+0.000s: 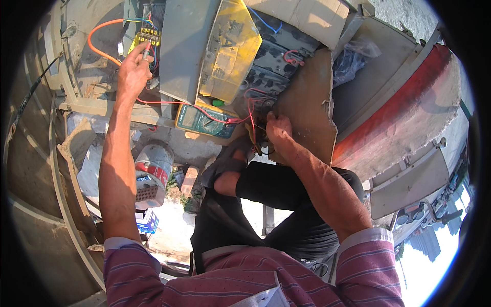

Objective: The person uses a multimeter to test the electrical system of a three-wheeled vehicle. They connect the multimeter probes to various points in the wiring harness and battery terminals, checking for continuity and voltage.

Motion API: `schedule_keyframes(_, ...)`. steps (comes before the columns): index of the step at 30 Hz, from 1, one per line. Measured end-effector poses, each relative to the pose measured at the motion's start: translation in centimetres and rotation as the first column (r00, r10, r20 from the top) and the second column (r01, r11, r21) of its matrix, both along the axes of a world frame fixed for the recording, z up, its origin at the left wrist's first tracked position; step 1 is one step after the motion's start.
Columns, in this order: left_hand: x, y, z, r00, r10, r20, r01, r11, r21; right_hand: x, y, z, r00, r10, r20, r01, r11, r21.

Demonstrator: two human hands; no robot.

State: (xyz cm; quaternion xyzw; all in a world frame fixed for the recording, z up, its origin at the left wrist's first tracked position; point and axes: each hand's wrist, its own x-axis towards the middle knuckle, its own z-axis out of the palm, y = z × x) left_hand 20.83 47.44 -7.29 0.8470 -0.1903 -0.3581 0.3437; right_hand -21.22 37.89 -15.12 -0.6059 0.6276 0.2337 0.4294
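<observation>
My left hand (134, 71) is closed round a red multimeter probe (147, 52). Its tip is at a yellow-and-black terminal block (149, 36) with several thin wires on it. A red lead (163, 102) runs from the probe toward a green multimeter (189, 118) in a yellow case, which lies between my arms. My right hand (279, 128) is curled beside the lower edge of a cardboard sheet (307, 112), next to red and dark wires (251, 120). What its fingers grip is hidden.
Dusty black batteries (279, 59) sit under a yellow translucent cover (230, 51) and cardboard. An orange cable (97, 48) loops at upper left. A dirty bucket (155, 159) stands low at left. A red-and-white panel (404, 112) slants across the right; a clear plastic bag (353, 59) lies behind it.
</observation>
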Motion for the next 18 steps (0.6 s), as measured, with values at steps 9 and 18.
schedule_keyframes(9,-0.2,-0.1,0.0,0.999,0.034,-0.018,-0.035,0.999,-0.038,0.8,-0.4,1.8,0.973,-0.224,0.051,0.223,0.974,0.028)
schedule_keyframes(18,0.0,0.0,-0.2,1.000,0.012,0.007,-0.012,1.000,-0.014,0.8,-1.0,1.3,0.994,0.110,-0.004,-0.110,0.994,-0.014)
